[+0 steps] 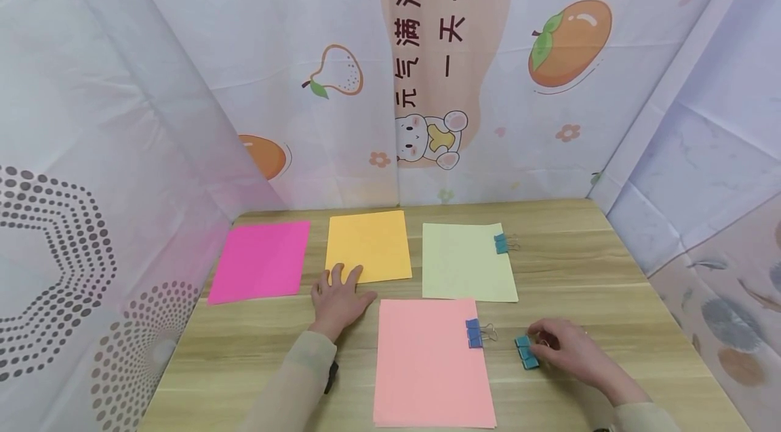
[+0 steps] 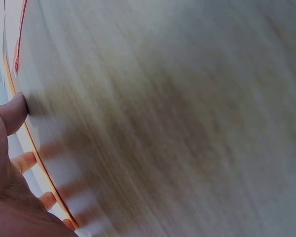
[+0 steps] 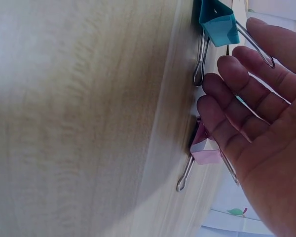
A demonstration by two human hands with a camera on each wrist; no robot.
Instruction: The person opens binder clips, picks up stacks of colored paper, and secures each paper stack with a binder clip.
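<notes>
In the head view my left hand (image 1: 337, 302), fingers spread, rests at the lower left edge of a yellow paper square (image 1: 369, 242). The left wrist view shows its thumb and fingertips along the paper's edge. My right hand (image 1: 567, 349) is at a teal binder clip (image 1: 526, 352) on the table; the right wrist view has the clip's raised wire handle crossing its thumb and forefinger, the other fingers loosely bent. A pink binder clip (image 3: 205, 148) stands beside those fingers, hidden by the hand in the head view. Pink paper (image 1: 433, 371) with a blue binder clip (image 1: 474, 334) lies between the hands.
Pale green paper (image 1: 466, 262) with a teal clip (image 1: 501, 243) on its right edge lies at the back. A magenta paper square (image 1: 262, 261) is at the back left. Printed cloth (image 1: 342, 147) hangs behind and on both sides of the wooden table (image 1: 256, 364).
</notes>
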